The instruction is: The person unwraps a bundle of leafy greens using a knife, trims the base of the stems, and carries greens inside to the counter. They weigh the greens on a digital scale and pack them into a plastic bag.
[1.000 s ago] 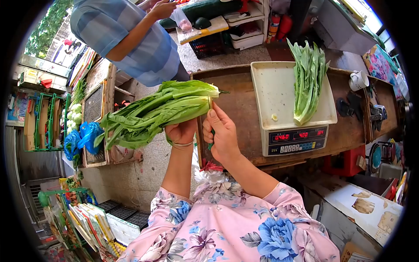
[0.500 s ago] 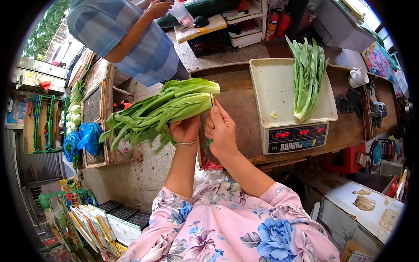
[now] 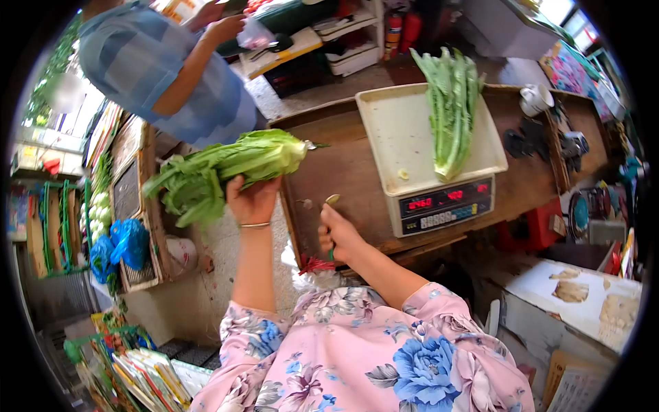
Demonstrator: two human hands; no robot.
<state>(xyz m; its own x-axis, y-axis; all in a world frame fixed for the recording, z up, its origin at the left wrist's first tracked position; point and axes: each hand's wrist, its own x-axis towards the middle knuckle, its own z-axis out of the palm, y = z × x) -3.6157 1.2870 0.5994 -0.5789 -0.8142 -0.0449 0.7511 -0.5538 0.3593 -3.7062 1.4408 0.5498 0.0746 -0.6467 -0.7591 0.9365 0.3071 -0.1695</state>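
My left hand (image 3: 252, 200) is closed under a bunch of leafy green lettuce (image 3: 230, 165), its cut stem end pointing right and its leaves hanging left. My right hand (image 3: 338, 233) is closed round what looks like a small knife; a bit of its green handle (image 3: 332, 254) shows below the fist, while the blade is mostly hidden. A pale round slice of stem (image 3: 333, 199) sits at the tip of my right thumb. Further right, a second lettuce bunch (image 3: 453, 113) lies on the tray of a digital scale (image 3: 439, 209) with lit red numbers.
A wooden table (image 3: 309, 172) carries the scale, a white mug (image 3: 535, 100) and dark gloves (image 3: 525, 139). Across it stands a person in a blue checked shirt (image 3: 165, 75), holding a plastic bag. Blue plastic bags (image 3: 129, 246) rest on a crate at left. A small stem scrap (image 3: 403, 174) lies on the scale tray.
My right hand has moved down, away from the lettuce's stem end, with a slice now at its thumb. The lettuce in my left hand has shifted left and turned. The view has shifted.
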